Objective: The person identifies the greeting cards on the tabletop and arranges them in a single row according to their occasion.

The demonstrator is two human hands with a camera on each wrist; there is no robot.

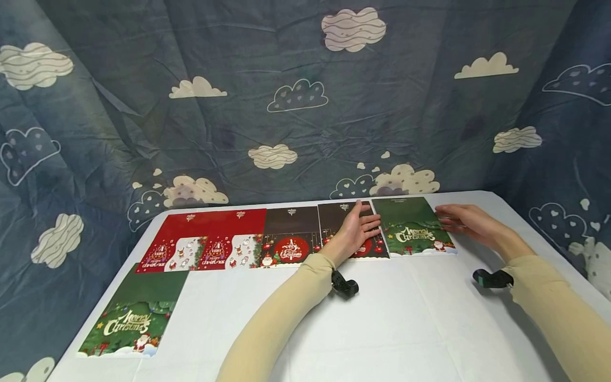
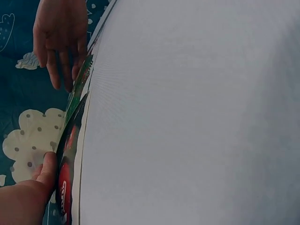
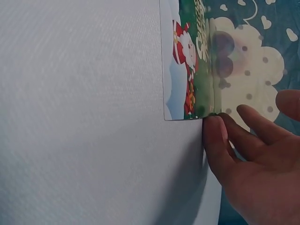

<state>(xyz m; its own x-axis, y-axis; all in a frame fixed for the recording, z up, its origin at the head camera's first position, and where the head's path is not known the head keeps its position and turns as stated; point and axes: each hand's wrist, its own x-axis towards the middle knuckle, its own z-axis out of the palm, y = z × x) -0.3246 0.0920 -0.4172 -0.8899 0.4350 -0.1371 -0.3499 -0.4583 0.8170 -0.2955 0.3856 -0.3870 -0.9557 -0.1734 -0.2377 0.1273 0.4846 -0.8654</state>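
Observation:
My left hand (image 1: 352,233) lies over the right-hand black Christmas card (image 1: 332,212), its fingers extended and hiding part of the print. Right of that card is a green "Merry Christmas" card (image 1: 398,212). My right hand (image 1: 470,225) is at the green card's right edge, fingers mostly straight. In the right wrist view, its fingertips (image 3: 215,129) touch or nearly touch the card's edge beside the Santa picture (image 3: 185,44). From the left wrist view, the black card (image 2: 70,140) appears slightly bent, its edge overlapping or meeting the green one (image 2: 77,96).
Two red Christmas cards (image 1: 174,225) (image 1: 234,225) and another black card (image 1: 291,223) continue the row leftward. A second green card (image 1: 143,286) lies at the front left. White cloth covers the table (image 1: 382,329); a blue cloud-patterned curtain (image 1: 286,127) hangs behind.

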